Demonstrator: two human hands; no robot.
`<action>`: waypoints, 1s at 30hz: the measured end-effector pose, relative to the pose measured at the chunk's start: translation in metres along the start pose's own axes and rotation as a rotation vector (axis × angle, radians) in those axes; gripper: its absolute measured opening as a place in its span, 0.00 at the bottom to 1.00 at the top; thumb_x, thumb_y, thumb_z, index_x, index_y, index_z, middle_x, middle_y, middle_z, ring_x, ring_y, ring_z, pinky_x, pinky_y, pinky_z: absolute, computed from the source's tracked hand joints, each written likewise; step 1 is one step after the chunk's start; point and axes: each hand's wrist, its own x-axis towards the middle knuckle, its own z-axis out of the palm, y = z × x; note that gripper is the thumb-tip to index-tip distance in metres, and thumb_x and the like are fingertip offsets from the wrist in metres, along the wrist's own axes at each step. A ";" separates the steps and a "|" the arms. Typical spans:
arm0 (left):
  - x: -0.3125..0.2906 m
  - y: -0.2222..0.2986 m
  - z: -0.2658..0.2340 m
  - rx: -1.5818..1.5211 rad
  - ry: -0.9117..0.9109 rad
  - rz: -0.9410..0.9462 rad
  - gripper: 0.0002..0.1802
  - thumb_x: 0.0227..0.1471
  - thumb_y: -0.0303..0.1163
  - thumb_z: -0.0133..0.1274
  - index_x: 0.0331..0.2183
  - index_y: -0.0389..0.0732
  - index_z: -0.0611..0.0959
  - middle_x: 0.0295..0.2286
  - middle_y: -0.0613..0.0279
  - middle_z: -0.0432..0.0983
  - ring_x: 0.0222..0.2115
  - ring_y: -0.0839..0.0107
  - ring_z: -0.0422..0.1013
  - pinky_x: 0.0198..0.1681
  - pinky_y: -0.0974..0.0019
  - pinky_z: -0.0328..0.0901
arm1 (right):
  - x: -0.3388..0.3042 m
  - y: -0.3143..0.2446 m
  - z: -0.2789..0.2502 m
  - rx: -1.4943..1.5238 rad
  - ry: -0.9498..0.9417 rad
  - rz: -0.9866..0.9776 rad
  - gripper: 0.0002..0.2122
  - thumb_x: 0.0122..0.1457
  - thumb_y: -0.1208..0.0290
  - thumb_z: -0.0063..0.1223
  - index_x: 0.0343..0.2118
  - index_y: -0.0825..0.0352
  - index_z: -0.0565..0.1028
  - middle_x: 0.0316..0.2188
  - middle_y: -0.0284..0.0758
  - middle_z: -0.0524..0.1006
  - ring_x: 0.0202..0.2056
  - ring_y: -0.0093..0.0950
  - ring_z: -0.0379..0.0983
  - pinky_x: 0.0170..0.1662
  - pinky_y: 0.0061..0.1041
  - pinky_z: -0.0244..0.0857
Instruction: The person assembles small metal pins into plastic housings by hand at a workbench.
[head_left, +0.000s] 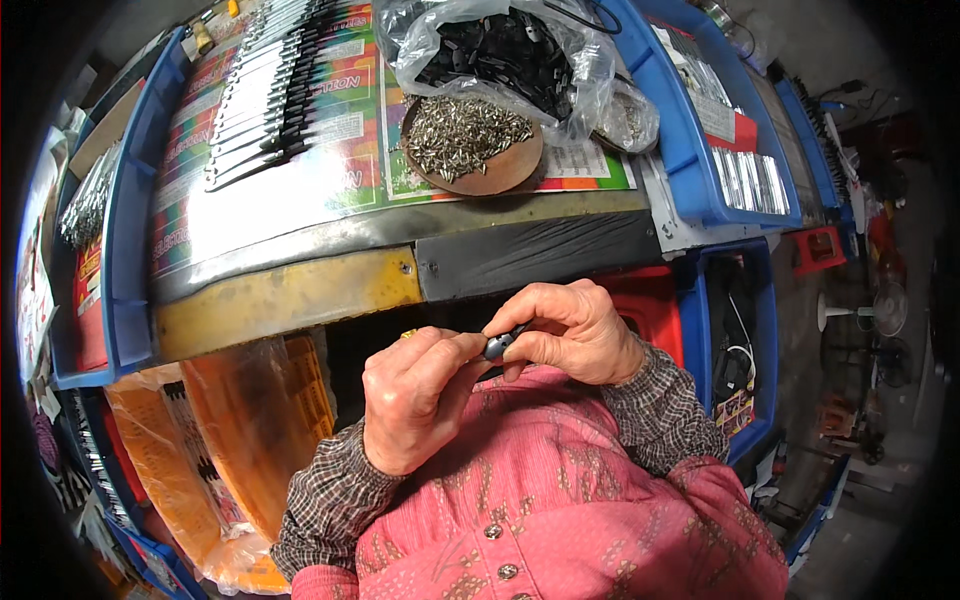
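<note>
Close to my body, in front of the bench edge, both hands meet at a small dark plastic piece with a rounded end and tiny holes. My left hand pinches it from the left; the fingers hide much of what lies there. From the other side, the thumb and forefinger of my right hand press on the same piece. Beyond the hands, a round brown dish holds a heap of small shiny metal pins. Behind it, a clear plastic bag is full of black plastic parts.
A long row of flat metal tools with black ends lies on the bench at the left. Blue trays stand at both sides, the right tray holding shiny metal pieces. An orange crate sits below the bench, left of my lap.
</note>
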 end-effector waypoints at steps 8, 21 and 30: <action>-0.012 -0.009 0.005 0.001 -0.029 -0.047 0.13 0.36 0.19 0.63 0.30 0.38 0.81 0.24 0.58 0.77 0.24 0.65 0.75 0.25 0.68 0.67 | -0.008 0.010 0.008 -0.116 0.059 0.014 0.08 0.58 0.77 0.56 0.39 0.72 0.74 0.30 0.34 0.78 0.28 0.19 0.76 0.31 0.17 0.71; -0.028 -0.007 0.012 -0.036 -0.050 -0.048 0.12 0.37 0.21 0.63 0.30 0.36 0.80 0.23 0.58 0.75 0.21 0.64 0.73 0.24 0.67 0.67 | -0.023 0.018 0.014 -0.404 0.069 -0.098 0.08 0.53 0.78 0.59 0.36 0.71 0.75 0.27 0.35 0.77 0.26 0.24 0.76 0.30 0.21 0.70; -0.034 -0.005 0.021 -0.020 -0.052 -0.056 0.13 0.37 0.20 0.63 0.30 0.36 0.80 0.23 0.58 0.74 0.22 0.65 0.73 0.24 0.67 0.67 | -0.030 0.026 0.016 -0.334 0.082 -0.097 0.07 0.54 0.78 0.58 0.36 0.72 0.75 0.25 0.35 0.77 0.24 0.22 0.77 0.27 0.19 0.70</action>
